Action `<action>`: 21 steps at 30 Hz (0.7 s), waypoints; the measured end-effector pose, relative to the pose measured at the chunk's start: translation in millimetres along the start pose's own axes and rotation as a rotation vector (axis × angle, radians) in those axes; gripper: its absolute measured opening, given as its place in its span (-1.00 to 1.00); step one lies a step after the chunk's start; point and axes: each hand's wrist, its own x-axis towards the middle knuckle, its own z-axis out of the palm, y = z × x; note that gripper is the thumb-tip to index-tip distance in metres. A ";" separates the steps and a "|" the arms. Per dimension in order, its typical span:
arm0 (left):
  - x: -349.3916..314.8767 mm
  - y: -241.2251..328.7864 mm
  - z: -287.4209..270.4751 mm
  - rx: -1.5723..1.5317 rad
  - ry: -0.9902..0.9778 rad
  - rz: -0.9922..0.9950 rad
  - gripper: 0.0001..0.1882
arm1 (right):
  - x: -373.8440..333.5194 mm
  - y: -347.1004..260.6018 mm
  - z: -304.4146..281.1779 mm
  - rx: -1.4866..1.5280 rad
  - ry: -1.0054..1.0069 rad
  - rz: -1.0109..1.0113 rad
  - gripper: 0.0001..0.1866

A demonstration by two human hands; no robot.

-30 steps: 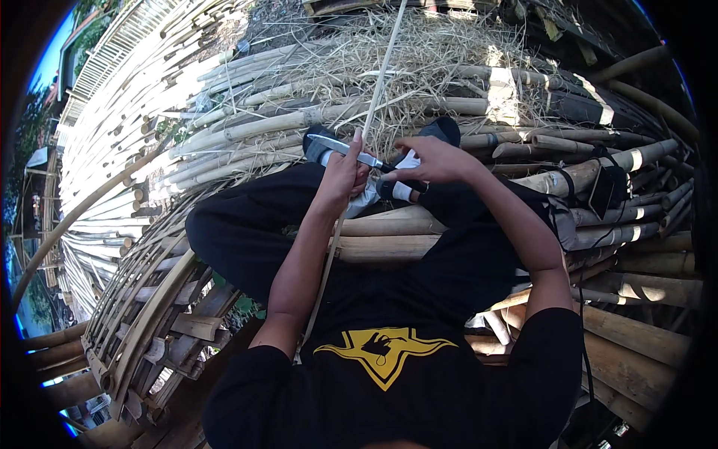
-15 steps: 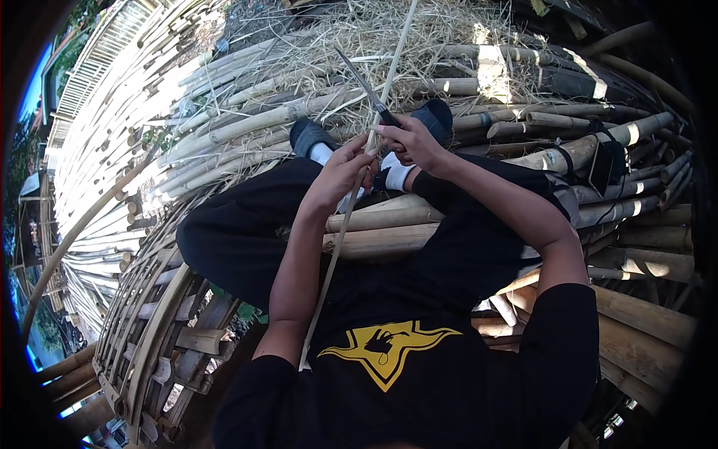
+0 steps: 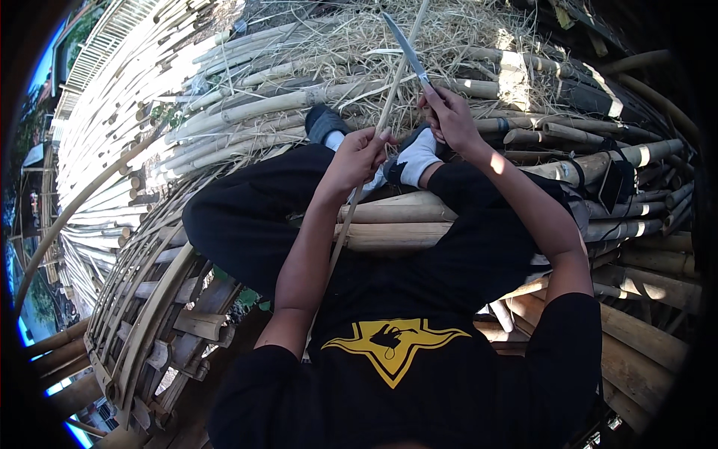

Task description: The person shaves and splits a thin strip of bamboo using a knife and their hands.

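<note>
My left hand [image 3: 360, 159] is closed round a long, thin bamboo strip [image 3: 340, 243]. The strip runs from beside my left upper arm, through that hand and out past the top of the picture. In my right hand [image 3: 452, 120] is a knife [image 3: 404, 46] with a dark handle, its blade slanting up and to the left. Near its point the blade crosses over or lies close to the strip; whether they touch I cannot tell. A pale shaving [image 3: 383, 52] shows beside the strip by the blade.
Bamboo poles [image 3: 254, 112] lie in rows in front of my crossed legs, strewn with dry shavings [image 3: 493, 30]. A slatted bamboo frame [image 3: 161, 299] stands at my left. On the right, a dark flat rectangular object [image 3: 611, 187] hangs beside a thick pole [image 3: 591, 166].
My right hand has moved forward and right with the knife, away from my left hand. The left hand keeps its hold on the strip. The view has shifted slightly.
</note>
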 end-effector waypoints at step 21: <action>1.5 -8.6 6.4 -0.204 -0.055 0.109 -0.78 | 0.6 -11.4 -8.4 -0.797 0.032 -0.244 -0.59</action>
